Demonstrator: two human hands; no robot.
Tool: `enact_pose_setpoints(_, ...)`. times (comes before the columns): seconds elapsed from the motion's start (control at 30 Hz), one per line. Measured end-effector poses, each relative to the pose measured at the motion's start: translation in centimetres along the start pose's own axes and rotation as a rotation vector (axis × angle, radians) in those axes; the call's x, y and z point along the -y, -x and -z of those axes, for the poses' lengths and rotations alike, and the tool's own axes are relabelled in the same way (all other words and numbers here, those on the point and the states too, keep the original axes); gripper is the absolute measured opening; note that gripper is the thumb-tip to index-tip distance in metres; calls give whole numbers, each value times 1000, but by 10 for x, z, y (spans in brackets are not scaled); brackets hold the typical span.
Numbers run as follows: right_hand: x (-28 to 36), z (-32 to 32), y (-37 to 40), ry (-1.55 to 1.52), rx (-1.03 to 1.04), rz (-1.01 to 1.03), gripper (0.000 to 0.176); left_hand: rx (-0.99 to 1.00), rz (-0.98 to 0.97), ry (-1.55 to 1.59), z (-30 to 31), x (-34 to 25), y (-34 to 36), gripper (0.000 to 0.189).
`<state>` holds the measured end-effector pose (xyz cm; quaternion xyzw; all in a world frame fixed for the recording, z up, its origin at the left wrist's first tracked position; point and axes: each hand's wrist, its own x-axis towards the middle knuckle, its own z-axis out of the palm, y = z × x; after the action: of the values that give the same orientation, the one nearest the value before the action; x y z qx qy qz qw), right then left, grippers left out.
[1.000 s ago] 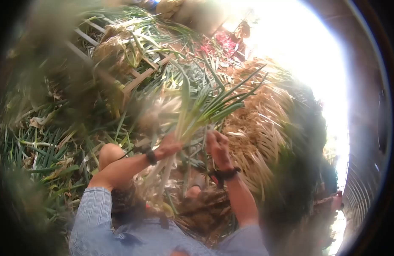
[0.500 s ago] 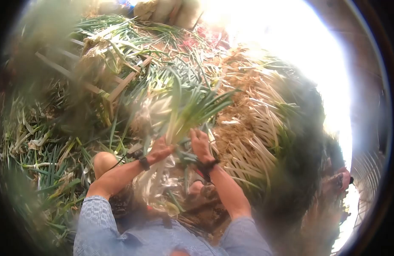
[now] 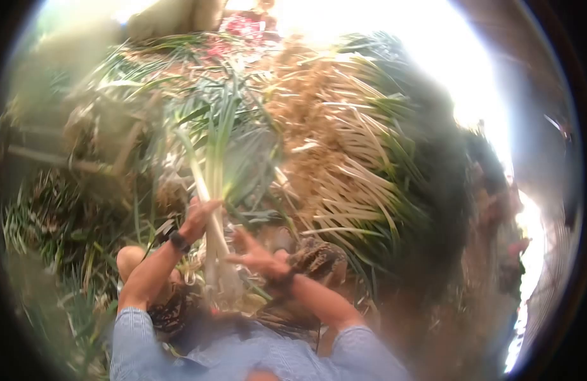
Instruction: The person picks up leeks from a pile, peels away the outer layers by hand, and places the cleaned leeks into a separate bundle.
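My left hand point(image 3: 198, 219) is closed round a bunch of long green onions point(image 3: 214, 184) in front of me. Their green leaves fan out upward, away from me. Below the fist the white stems run down between my knees, where their lower ends blur. To the right of those stems is my right hand point(image 3: 254, 255), fingers spread toward them and holding nothing.
A long heap of green onions point(image 3: 363, 171) lies to the right, its pale stems and brown roots toward the middle. Loose leaves point(image 3: 42, 216) cover the ground at left, around a blurred wooden frame point(image 3: 52, 159). Beige sacks point(image 3: 179, 16) stand at the back.
My right hand has left the leafy part, dropped lower and opened beside the white stems. The left hand still grips the bunch, now more upright. The view has turned toward the right.
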<state>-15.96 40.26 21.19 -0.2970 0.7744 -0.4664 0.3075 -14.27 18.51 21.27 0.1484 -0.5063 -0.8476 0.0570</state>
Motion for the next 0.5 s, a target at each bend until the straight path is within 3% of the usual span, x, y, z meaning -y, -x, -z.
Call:
enact_pose_setpoints(0.1,7,-21,2,-431,109,52,69,106,-41,-24,-39,-3,4,29)
enact_pose_setpoints(0.13,12,-19,7,-516,53,38,60,171,-23,54,-58,-16,9,33)
enact_pose_setpoints(0.23,34,4,30,-715,-132,15,38,388,-52,-128,-116,-48,1,44)
enact_pose_setpoints(0.33,63,68,32,-761,-357,131,24,650,-243,-427,-181,-80,-33,57)
enact_pose_setpoints(0.4,70,120,16,-918,-600,244,19,632,-295,-335,-191,-78,-56,60)
enact_pose_setpoints(0.47,37,197,-19,-615,-894,286,30,585,-235,-335,-192,-96,-62,64)
enact_pose_setpoints(0.5,31,236,-34,-615,-984,282,31,541,-176,-344,-174,-88,-71,62)
